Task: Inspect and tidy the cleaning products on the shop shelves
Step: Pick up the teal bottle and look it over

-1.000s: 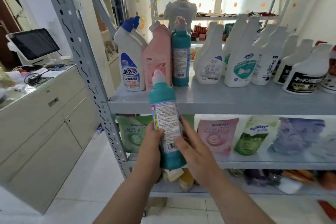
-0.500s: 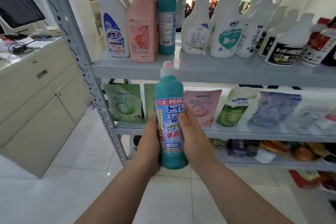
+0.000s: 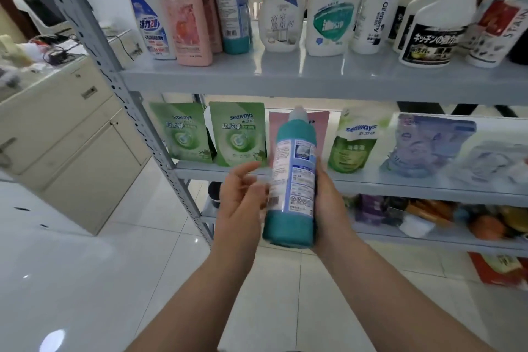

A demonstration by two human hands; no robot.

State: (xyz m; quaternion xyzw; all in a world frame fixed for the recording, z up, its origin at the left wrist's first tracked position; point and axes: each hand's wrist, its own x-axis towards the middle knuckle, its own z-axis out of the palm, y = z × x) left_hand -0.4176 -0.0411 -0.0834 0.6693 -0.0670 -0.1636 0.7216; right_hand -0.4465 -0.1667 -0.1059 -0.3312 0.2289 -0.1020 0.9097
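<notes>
Teal bottle (image 3: 291, 180) up in front of the shelves (image 3: 257, 80), right hand (image 3: 331, 203) grip wrapped round its side, left hand (image 3: 243, 200) grip released, fingers loose beside the label

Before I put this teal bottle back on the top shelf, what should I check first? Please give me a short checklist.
1. Grip: right hand holds the teal bottle around its lower half: ok.
2. Support: left hand has straight fingers beside the label; contact is blurred: cannot tell.
3. Closure: white cap sits on the bottle: ok.
4. Landing place: top shelf has a bare strip along its front: ok.
5. Gap between the shelved teal bottle and the white spray bottle is wide enough: cannot tell.
</notes>
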